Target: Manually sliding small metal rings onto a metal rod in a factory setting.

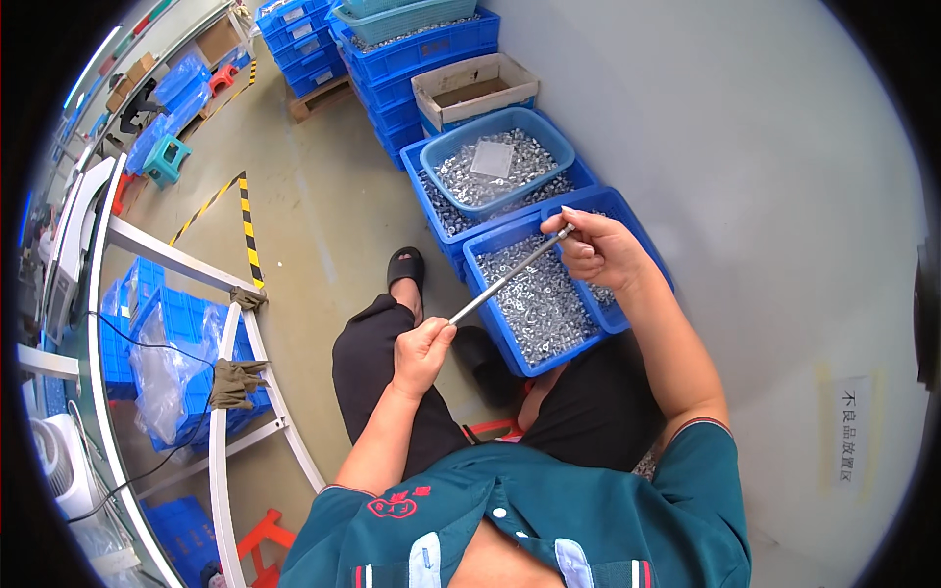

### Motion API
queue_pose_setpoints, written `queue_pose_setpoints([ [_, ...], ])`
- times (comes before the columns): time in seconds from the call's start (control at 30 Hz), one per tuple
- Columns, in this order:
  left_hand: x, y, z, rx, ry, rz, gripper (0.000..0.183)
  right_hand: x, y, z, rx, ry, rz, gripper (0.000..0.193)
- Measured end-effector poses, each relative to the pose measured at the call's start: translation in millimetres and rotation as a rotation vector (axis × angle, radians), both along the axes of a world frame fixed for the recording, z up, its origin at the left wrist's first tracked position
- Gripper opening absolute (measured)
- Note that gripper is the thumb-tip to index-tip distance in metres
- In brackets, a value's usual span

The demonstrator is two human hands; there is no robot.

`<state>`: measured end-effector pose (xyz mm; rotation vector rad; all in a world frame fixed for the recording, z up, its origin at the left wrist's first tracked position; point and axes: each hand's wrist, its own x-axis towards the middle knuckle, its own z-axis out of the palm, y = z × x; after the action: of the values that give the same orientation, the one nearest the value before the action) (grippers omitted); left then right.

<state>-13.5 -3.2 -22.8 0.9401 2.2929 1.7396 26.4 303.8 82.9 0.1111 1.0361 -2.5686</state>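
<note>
A slim grey metal rod (pixel 505 281) slants across the middle, its far end up to the right. My left hand (pixel 421 358) is closed in a fist around its lower end. At the upper end, the thumb and fingers of my right hand (pixel 600 253) close on a small silvery metal part (pixel 567 230); whether it is threaded on the rod is too small to tell. Below the rod and my right hand stands a blue bin (pixel 530 370) filled with small shiny metal parts (pixel 537 304). A second blue tub (pixel 655 263) of similar parts is partly hidden behind my right hand.
Farther ahead, a light-blue basin (pixel 566 147) of metal parts rests on a larger blue crate (pixel 416 169). Stacked blue crates (pixel 423 54) and an open white box (pixel 529 80) stand beyond. A pale wall (pixel 745 196) borders the right; a white metal frame (pixel 221 441) stands left.
</note>
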Motion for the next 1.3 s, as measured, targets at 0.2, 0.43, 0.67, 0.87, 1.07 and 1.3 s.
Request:
queue_pose_setpoints([
  [0.2, 2.3, 3.7, 1.5, 0.058, -0.18, -0.091, 0.016, 0.7, -15.1, 2.3, -0.156, 0.038, 0.035, 0.047],
  [0.43, -1.2, 8.9, -1.5, 0.066, -0.252, -0.038, 0.019, -0.2, -12.3, 0.2, 0.149, -0.226, -0.115, 0.041],
  [0.67, -3.1, 5.9, -1.0, 0.056, -0.326, -0.038, 0.02, -8.5, -5.8, -30.4, 0.043, -0.215, -0.345, 0.033],
  [0.87, -2.5, 3.4, -2.3, 0.058, -0.357, -0.031, 0.02, -12.0, -6.5, -21.6, 0.098, -0.172, -0.433, 0.022],
  [1.07, -1.3, 1.4, -8.2, 0.013, -0.329, -0.032, 0.019, -12.9, -8.4, -10.0, 0.008, -0.13, -0.623, 0.018],
  [1.3, -0.7, 1.9, -9.7, -0.007, -0.3, -0.006, 0.018, -14.2, -6.6, -14.1, -0.063, -0.053, -0.545, 0.023],
])
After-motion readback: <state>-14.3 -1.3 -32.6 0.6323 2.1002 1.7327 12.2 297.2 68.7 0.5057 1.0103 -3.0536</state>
